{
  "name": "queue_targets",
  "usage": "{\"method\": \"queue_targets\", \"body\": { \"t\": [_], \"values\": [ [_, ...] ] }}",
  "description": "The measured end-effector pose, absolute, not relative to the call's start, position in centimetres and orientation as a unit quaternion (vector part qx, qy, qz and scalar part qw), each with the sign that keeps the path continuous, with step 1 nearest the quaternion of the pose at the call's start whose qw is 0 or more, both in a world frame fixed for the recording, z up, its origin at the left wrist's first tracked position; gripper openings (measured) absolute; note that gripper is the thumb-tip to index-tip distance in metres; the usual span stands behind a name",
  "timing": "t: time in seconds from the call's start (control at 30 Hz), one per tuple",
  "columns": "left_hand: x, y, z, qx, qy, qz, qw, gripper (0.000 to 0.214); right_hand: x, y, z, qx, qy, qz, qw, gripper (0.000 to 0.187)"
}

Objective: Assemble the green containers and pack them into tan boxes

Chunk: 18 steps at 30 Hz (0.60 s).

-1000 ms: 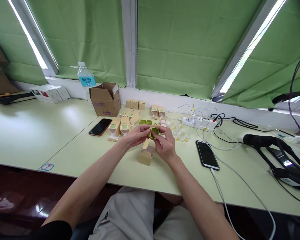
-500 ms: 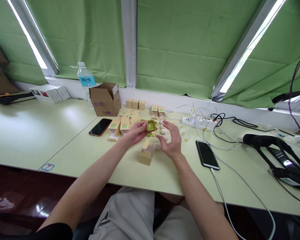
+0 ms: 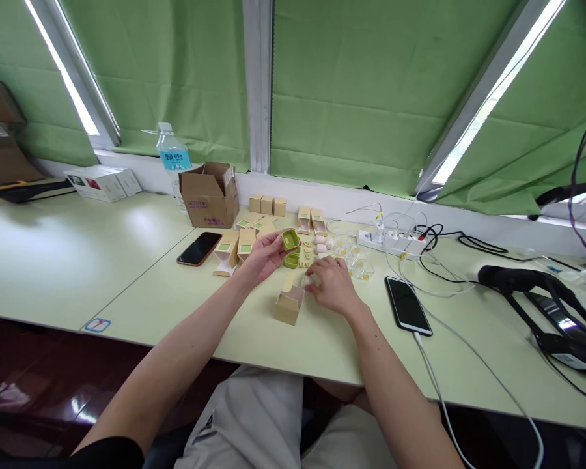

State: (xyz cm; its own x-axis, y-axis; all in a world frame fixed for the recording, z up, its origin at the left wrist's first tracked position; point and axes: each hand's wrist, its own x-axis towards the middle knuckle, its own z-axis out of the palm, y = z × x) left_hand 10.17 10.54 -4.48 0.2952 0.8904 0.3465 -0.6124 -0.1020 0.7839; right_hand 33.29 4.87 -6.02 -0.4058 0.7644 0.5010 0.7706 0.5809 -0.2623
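Observation:
Between the thumb and fingers of my left hand (image 3: 265, 256) is a small green square cup (image 3: 290, 239), its hollow side facing me. My right hand (image 3: 331, 284) is low over the table, its fingers closed on a small whitish roll (image 3: 308, 281), partly hidden by them. Just in front of the roll stands an open cardboard box (image 3: 289, 305) with its flap up. A second green cup (image 3: 292, 260) lies below the held one. Beside it are several tiny yellow pieces (image 3: 307, 255), whitish rolls (image 3: 321, 240) and clear plastic covers (image 3: 359, 262).
Open small boxes (image 3: 227, 249) lie left of my hands, near a black phone (image 3: 199, 249). Behind stand a brown carton (image 3: 209, 198) and a water bottle (image 3: 173, 156). At right are a power strip (image 3: 391, 242), a charging phone (image 3: 407, 305), loose cables and a black headset (image 3: 542, 312).
My right hand has come down and closed its fingers on the whitish roll near the open box. My left hand still holds the green cup, moved slightly left and up.

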Motion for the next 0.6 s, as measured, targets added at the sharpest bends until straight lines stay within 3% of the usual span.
{"method": "queue_targets", "body": {
  "t": [0.1,0.23,0.4,0.6],
  "values": [
    [10.4,10.5,-4.6,0.486,0.166,0.581,0.632,0.056,33.4,4.9,-5.2,-0.461,-0.771,0.074,0.432,0.021],
    [10.9,10.1,-4.7,0.522,0.208,0.578,0.592,0.062,32.9,5.3,-4.7,-0.437,-0.652,0.198,0.587,0.033],
    [11.4,9.3,-4.3,0.602,0.265,0.554,0.511,0.069,32.0,5.8,-5.3,-0.398,-0.590,0.312,0.629,0.051],
    [11.8,8.9,-4.0,0.656,0.305,0.546,0.423,0.065,31.9,5.8,-5.3,-0.392,-0.573,0.339,0.635,0.058]
  ]
}}
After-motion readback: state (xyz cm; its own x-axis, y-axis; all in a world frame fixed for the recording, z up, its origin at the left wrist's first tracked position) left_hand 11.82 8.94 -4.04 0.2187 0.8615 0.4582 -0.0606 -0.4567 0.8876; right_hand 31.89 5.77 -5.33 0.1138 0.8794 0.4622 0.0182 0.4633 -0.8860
